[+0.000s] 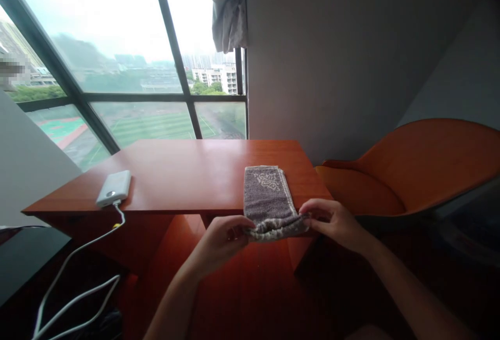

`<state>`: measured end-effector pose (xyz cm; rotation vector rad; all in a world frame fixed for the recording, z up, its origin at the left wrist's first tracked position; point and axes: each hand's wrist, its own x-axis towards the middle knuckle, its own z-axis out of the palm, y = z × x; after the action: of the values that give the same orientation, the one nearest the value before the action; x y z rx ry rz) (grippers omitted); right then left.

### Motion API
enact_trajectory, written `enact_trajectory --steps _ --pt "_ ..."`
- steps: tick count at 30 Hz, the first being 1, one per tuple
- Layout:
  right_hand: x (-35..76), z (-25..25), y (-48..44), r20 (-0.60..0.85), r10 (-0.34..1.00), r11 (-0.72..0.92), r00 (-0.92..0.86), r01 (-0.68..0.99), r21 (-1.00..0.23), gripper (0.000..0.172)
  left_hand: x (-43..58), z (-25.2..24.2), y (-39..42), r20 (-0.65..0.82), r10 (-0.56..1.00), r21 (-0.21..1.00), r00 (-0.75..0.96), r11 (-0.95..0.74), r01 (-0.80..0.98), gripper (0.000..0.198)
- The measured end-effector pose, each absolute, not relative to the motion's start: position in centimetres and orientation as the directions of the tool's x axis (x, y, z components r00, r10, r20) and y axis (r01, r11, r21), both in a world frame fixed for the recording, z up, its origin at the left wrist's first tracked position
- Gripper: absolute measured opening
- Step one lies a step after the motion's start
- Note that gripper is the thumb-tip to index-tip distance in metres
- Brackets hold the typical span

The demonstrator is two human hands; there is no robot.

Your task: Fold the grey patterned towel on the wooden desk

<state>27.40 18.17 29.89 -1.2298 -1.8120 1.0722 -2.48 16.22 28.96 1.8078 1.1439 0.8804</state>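
Observation:
A grey-purple towel point(267, 194) with a pale pattern lies folded lengthwise on the right part of the wooden table, its near end hanging past the front edge. That near end is bunched up between my two hands. My left hand point(224, 236) pinches its left corner between thumb and fingers. At the right corner, my right hand point(326, 220) holds the cloth the same way, thumb and forefinger closed on it. The far end of the towel rests flat on the tabletop.
The reddish wooden table point(187, 173) stands against a window. A white power bank point(114, 188) with a white cable point(84, 246) lies at its left front edge, the cable dropping to the floor. An orange chair point(414, 173) stands to the right, near the grey wall.

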Motion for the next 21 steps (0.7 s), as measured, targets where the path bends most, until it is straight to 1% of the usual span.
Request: enact_trajectory --steps 2,4,5,7,9,12,16,19,21 --pt "27.2 29.5 19.6 0.12 0.963 0.193 -0.241 0.307 -0.932 0.027 -2.3 28.5 17.7 0.181 0.945 0.908 0.273 -0.267 0.322 0.02" --pt "26.7 29.7 22.5 0.2 0.97 0.229 -0.134 0.248 -0.942 0.03 -2.0 28.9 20.8 0.254 0.957 0.91 0.138 -0.285 0.303 0.025" --pt "26.3 29.8 24.5 0.246 0.966 0.259 -0.083 0.235 -0.937 0.031 -1.9 29.2 22.7 0.287 0.953 0.904 0.1 -0.304 0.3 0.027" --pt "25.4 29.7 28.8 0.318 0.948 0.311 -0.017 0.254 -0.916 0.032 -1.6 29.9 26.9 0.322 0.946 0.885 0.046 -0.318 0.339 0.028" --pt "24.7 29.1 33.2 0.362 0.932 0.336 0.023 0.32 -0.886 0.032 -1.2 30.1 31.0 0.291 0.957 0.883 0.017 -0.275 0.381 0.03" --pt "23.8 27.2 38.5 0.364 0.927 0.303 0.088 0.397 -0.867 0.031 -0.5 29.1 35.8 0.216 0.975 0.878 -0.042 -0.176 0.445 0.031" --pt "23.2 23.8 41.4 0.316 0.937 0.197 0.15 0.522 -0.83 0.019 0.3 26.3 38.8 0.153 0.983 0.844 -0.104 -0.075 0.532 0.028" --pt "23.3 21.8 41.4 0.295 0.94 0.15 0.171 0.568 -0.809 0.015 0.3 24.5 39.0 0.152 0.98 0.792 -0.131 -0.041 0.61 0.033" --pt "23.6 21.1 41.1 0.29 0.938 0.135 0.189 0.569 -0.811 0.019 0.2 24.1 38.5 0.182 0.973 0.758 -0.144 -0.046 0.651 0.042"
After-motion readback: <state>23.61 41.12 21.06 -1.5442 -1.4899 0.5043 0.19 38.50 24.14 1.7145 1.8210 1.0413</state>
